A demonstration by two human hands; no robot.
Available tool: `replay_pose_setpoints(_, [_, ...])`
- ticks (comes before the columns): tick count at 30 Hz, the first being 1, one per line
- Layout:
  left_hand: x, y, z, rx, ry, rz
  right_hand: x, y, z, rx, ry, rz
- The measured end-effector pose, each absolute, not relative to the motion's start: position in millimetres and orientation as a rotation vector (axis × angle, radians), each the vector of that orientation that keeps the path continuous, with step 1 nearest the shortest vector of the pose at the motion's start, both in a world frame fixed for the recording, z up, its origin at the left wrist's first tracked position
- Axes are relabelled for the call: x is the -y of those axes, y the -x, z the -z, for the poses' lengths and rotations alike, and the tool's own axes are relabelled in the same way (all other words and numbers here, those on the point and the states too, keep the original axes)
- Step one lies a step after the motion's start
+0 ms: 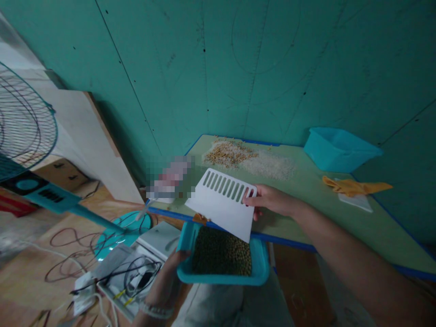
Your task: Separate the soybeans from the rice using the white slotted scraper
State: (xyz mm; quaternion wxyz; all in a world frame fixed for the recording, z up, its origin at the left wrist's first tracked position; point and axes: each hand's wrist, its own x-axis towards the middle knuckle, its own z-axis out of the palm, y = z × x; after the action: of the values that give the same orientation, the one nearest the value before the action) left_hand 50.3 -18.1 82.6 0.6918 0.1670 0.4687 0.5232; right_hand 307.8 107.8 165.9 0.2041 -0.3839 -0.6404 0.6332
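My right hand (264,200) pinches the right edge of a white slotted plastic sheet (218,206), which has a row of long slots along its far side. The sheet tilts over the table's front edge, and its near corner hangs above a blue plastic tub (223,278). My left hand (177,263) grips the tub's left rim and holds it below the table edge. Dark green grains and tan beans (221,252) lie inside the tub. Behind the sheet, tan beans (228,154) and white rice (272,164) lie spread on the green tabletop (299,204).
A second blue tub (335,150) stands at the back right, near an orange cloth (356,186). A blurred-out object (172,177) lies at the table's left end. To the left are a fan (27,122), floor cables (68,250) and an open drawer-like box (136,277).
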Motion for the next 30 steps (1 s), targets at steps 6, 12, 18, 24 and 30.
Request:
replay_pose_setpoints(6, [16.6,-46.7,-88.4,-1.135,-0.4,-1.189,-104.2,-314.0,-172.9,1.84,0.995,-1.916])
replay_pose_setpoints(12, [16.9,-38.5,-84.9,-1.087,-0.371,-1.214,-100.5,-318.6,-182.3,1.864,0.972,-1.958])
replay_pose_setpoints(18, [18.8,-25.9,-75.8,-1.08,-0.344,-1.235,-103.5,-323.6,-181.5,1.73,0.982,-1.883])
replay_pose_setpoints(24, [26.0,-1.0,-77.0,-1.131,-0.36,-1.273,-101.0,-311.8,-177.6,1.538,1.024,-1.821])
replay_pose_setpoints(30, [31.1,12.9,-88.4,-1.208,-0.402,-1.342,-68.5,-284.8,-180.6,1.803,1.044,-1.367])
